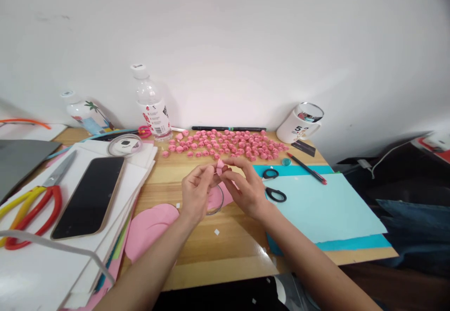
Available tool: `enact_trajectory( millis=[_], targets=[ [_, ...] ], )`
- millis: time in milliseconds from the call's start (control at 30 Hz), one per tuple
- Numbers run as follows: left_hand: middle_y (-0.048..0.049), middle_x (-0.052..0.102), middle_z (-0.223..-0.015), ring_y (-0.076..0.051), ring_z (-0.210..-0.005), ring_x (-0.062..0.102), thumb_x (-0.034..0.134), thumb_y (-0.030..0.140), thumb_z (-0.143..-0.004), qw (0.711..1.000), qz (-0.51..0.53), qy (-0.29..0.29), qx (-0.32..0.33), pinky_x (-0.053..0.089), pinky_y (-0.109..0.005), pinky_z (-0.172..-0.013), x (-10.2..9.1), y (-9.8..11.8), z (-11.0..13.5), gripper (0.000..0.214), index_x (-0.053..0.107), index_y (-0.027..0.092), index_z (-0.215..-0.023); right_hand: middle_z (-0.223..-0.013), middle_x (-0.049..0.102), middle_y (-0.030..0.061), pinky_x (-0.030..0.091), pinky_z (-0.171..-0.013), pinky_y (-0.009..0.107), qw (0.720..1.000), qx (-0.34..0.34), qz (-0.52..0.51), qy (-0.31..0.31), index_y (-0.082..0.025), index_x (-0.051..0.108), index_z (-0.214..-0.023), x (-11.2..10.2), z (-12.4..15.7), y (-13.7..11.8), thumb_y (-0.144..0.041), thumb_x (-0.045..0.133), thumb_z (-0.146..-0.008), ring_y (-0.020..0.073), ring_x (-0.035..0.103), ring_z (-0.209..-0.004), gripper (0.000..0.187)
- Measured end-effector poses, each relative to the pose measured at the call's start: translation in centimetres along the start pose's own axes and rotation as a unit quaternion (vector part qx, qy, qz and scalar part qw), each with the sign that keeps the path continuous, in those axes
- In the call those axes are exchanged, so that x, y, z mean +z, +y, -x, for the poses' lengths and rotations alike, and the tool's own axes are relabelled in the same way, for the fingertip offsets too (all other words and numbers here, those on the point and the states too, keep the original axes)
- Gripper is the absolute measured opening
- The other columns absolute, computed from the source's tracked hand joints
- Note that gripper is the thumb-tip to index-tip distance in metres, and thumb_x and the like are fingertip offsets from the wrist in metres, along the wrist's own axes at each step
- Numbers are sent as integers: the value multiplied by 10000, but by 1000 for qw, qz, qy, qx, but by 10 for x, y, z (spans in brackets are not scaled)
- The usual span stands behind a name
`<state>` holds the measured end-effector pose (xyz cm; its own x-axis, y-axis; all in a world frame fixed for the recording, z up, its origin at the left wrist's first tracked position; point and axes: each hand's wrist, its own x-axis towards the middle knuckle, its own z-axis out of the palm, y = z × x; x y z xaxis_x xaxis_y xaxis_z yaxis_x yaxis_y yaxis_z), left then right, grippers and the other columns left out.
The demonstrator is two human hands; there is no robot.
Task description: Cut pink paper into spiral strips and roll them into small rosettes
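Observation:
My left hand [195, 190] and my right hand [245, 187] meet over the middle of the wooden desk [197, 250]. Together they pinch a small pink paper piece [220, 165] between their fingertips; both hands are closed on it. Under the hands lies a clear round dish [215, 201] on pink paper [149, 226]. Behind the hands, several small pink paper rolls [228, 143] lie spread in a band along the back of the desk.
Black-handled scissors [273, 184] lie on light blue paper [323, 205] at right. A phone [89, 196] and red-and-yellow scissors [33, 208] rest on white sheets at left. Two bottles [151, 102], a tape roll [124, 144], a mug [298, 122] and pens stand by the wall.

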<state>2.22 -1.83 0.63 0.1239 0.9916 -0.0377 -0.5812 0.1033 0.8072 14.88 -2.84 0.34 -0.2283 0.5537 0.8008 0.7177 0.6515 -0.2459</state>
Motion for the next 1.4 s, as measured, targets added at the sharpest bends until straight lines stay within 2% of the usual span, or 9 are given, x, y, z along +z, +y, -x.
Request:
enact_trajectory(
  millis=[200, 433, 567, 800, 1067, 1200, 1333, 1400],
  targets=[
    [-36, 702, -723, -150, -706, 666, 717, 293, -672, 996, -68, 50, 11, 544, -276, -704, -4, -2, -2, 169, 683, 143, -742, -1088, 534, 118, 537, -769, 327, 998, -4, -62, -18, -203, 549, -952, 3, 5, 1, -46, 551, -798, 174, 577, -956, 221],
    [-10, 682, -647, -108, -624, 629, 718, 290, -667, 993, -111, 48, 14, 538, -238, -672, -7, -3, -4, 155, 684, 146, -713, -1070, 580, 116, 531, -765, 329, 995, 8, -96, -22, -197, 562, -932, 2, 6, 2, -59, 534, -804, 184, 592, -973, 190],
    [-20, 696, -676, -121, -644, 638, 712, 287, -672, 989, -142, 47, 24, 539, -242, -675, -9, -4, -6, 142, 696, 154, -721, -1006, 612, 88, 523, -761, 333, 989, 65, -136, -10, -209, 577, -907, 2, 5, -1, -86, 545, -807, 178, 610, -933, 162],
    [-43, 719, -742, -162, -708, 667, 703, 294, -681, 981, -187, 45, 37, 558, -283, -706, -10, -6, -6, 140, 710, 159, -717, -920, 634, 63, 503, -768, 352, 957, 201, -208, 13, -209, 599, -827, 5, 5, -4, -168, 563, -815, 181, 614, -880, 57],
    [-33, 722, -794, -165, -728, 676, 681, 268, -709, 969, -239, 13, 55, 561, -287, -735, -9, -8, -5, 103, 717, 178, -745, -845, 644, 44, 498, -754, 324, 911, 288, -294, 16, -197, 620, -793, 1, 4, 1, -176, 577, -812, 163, 614, -826, 52],
    [-28, 720, -783, -163, -732, 674, 671, 258, -721, 960, -271, 5, 69, 551, -264, -711, -9, -8, -3, 88, 714, 188, -752, -842, 634, 44, 526, -746, 321, 867, 346, -357, 15, -194, 617, -784, 1, 5, 0, -223, 598, -798, 162, 616, -823, 37],
    [-29, 723, -787, -169, -759, 669, 649, 236, -741, 927, -353, -7, 127, 537, -263, -718, -10, -5, -1, 80, 720, 212, -770, -836, 643, 27, 542, -759, 320, 805, 414, -424, 32, -204, 597, -821, 2, 5, 2, -270, 671, -734, 154, 630, -804, 132],
    [-21, 726, -815, -173, -768, 667, 668, 220, -721, 900, -397, -28, 178, 534, -278, -739, -13, -6, -1, 99, 721, 237, -803, -787, 644, 15, 545, -743, 307, 790, 441, -425, 28, -202, 603, -800, 1, 5, 4, -294, 697, -705, 146, 630, -764, 162]
  ],
)
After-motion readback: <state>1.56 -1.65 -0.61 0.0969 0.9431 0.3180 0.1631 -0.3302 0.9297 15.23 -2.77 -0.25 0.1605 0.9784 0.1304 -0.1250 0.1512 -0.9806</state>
